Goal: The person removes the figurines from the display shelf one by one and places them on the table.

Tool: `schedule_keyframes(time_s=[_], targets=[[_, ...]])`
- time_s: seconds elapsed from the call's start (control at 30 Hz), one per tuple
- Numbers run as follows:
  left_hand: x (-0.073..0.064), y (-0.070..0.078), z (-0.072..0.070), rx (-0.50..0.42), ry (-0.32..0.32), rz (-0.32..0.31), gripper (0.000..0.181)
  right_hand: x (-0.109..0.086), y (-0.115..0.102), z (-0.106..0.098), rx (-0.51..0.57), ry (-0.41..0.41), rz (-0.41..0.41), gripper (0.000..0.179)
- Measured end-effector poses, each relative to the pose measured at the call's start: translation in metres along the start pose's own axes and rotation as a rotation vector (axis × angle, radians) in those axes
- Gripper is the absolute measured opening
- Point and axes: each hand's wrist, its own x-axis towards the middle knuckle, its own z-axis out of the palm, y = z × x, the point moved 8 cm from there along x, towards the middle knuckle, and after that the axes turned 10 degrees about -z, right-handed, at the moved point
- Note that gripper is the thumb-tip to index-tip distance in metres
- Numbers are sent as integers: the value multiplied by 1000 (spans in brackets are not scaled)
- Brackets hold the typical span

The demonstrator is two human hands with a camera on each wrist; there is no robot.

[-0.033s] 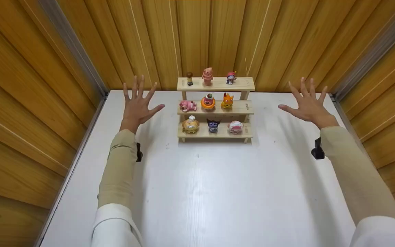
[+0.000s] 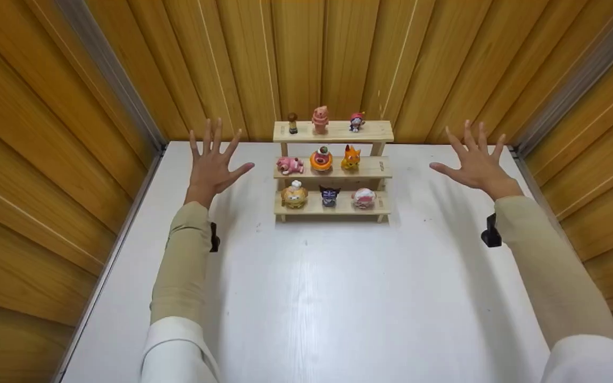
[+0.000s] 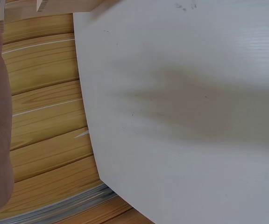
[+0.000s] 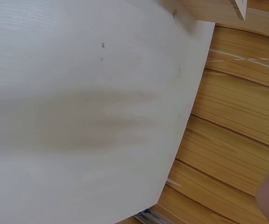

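Note:
My left hand [image 2: 212, 169] hovers above the white table, left of a three-tier wooden stand [image 2: 333, 139], its fingers spread and holding nothing. My right hand [image 2: 479, 167] is raised on the stand's other side, likewise spread. On the top tier are a brown-haired figurine [image 2: 292, 123], a pink ice-cream-shaped one [image 2: 320, 119] and a red-hatted one [image 2: 357, 122]. The middle tier bears a pink lying figurine [image 2: 290, 165], one with an orange ring [image 2: 321, 159] and an orange pointed-eared one [image 2: 351, 158]. Below sit a tan figurine [image 2: 295, 195], a dark eared one [image 2: 330, 196] and a pink-and-white one [image 2: 364, 198].
Wood-patterned panels [image 2: 338, 53] enclose the white table [image 2: 349, 298] at the back and both sides. Grey metal strips [image 2: 109, 69] run along the corners. A black wrist camera [image 2: 491, 232] shows beneath the right sleeve. Hand shadows fall on the tabletop in both wrist views.

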Motion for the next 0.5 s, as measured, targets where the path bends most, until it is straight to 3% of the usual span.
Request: schedule_keyframes(time_s=[0.27,0.5], targets=[[3,5,4,-57,6,13,91,-2,1,-4,-2,2,6,98],[-4,6,1,-90,45,-2,91,-4,2,12,31,-10,8,101]])
